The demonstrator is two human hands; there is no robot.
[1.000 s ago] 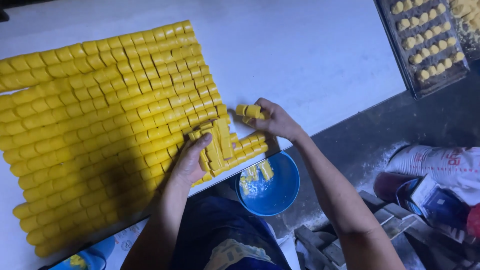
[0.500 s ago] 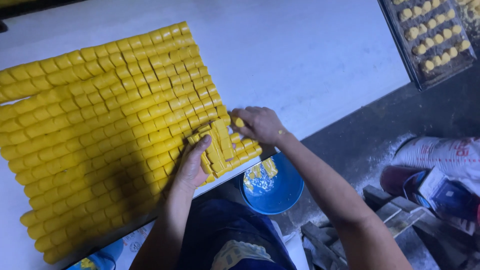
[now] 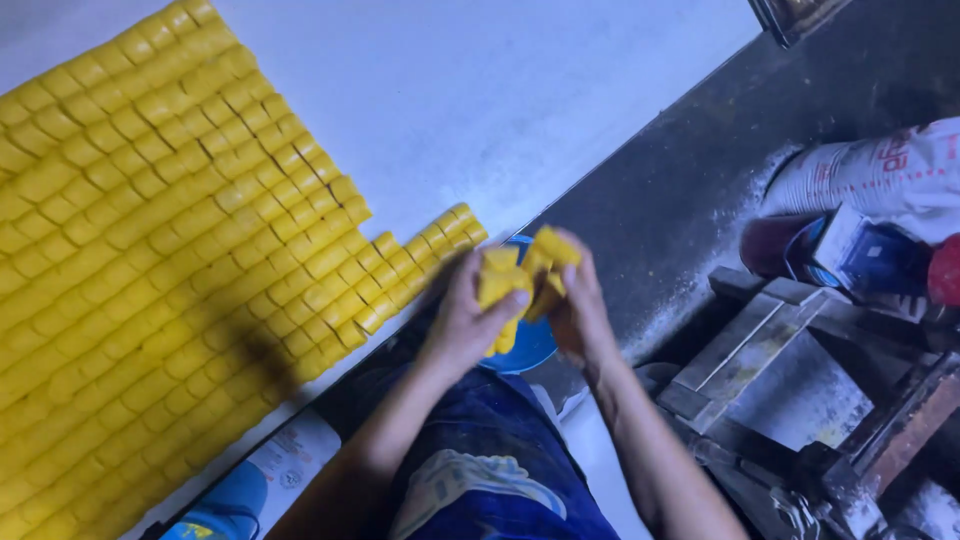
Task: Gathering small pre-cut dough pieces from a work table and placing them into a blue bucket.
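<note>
Both your hands are off the bench and up over the blue bowl (image 3: 525,345), which sits at the near edge of the white bench (image 3: 480,90), mostly hidden under your hands. Your left hand (image 3: 465,320) is closed around a clump of yellow dough pieces (image 3: 500,285); your right hand (image 3: 575,305) is closed on the rest of the same clump, fingers curled in from the right. Each grip is narrow and loaded, no open fingers. I count roughly five or six pieces in the clump, can't be exact since they overlap and blur. Step in hand, as I read it: you've got a handful of end pieces gathered and are pressing or sorting them above the bowl. Next move likely calls for keeping the clump centred over the bowl so nothing drops to the dark floor (image 3: 690,180) on the right. The main sheet of yellow dough blocks (image 3: 170,260) lies on the left of the bench in diagonal rows, well over a hundred, too many to count. One bowl, one white sack (image 3: 880,170) far right, wooden frame (image 3: 770,350) beside your right arm.
</note>
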